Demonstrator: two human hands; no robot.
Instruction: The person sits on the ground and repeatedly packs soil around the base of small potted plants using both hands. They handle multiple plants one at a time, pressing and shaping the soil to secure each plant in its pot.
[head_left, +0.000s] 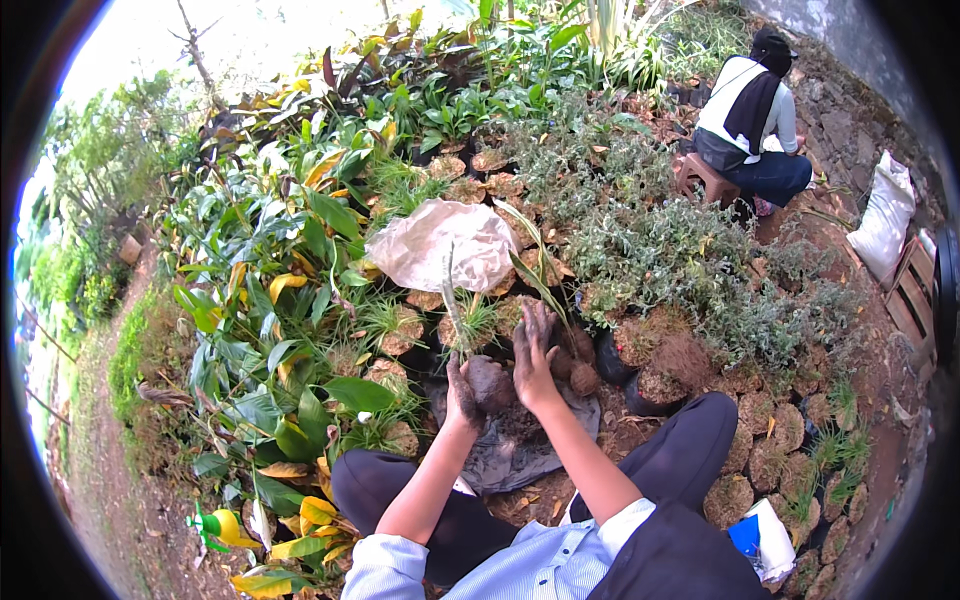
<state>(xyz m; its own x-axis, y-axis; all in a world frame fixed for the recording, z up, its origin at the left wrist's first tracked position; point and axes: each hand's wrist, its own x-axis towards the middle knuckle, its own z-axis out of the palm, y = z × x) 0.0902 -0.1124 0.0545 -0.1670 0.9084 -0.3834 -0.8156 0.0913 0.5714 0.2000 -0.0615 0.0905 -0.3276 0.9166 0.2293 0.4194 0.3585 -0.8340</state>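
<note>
In front of me a rounded ball of dark, wet-looking soil (490, 386) sits over a dark plastic sheet (535, 458). My left hand (462, 396), smeared with dirt, cups the ball's left side. Just right of it is my right hand (533, 352), also muddy, its palm turned inward and fingers stretched apart; it holds nothing. A pale grey-green stem (452, 300) rises behind the ball, but whether it grows from it I cannot tell. Loose dark soil (517, 424) lies below my hands. Several smaller brown balls (584, 377) rest beyond my right wrist.
A whitish plastic sheet (445, 243) covers plants ahead. Broad-leaved plants (285, 330) crowd the left, and grey-green bushy plants (670, 260) the right. A person (745, 120) sits on a brown stool (703, 182) at far right, near a white sack (886, 215). A green-yellow spray bottle (225, 527) stands lower left.
</note>
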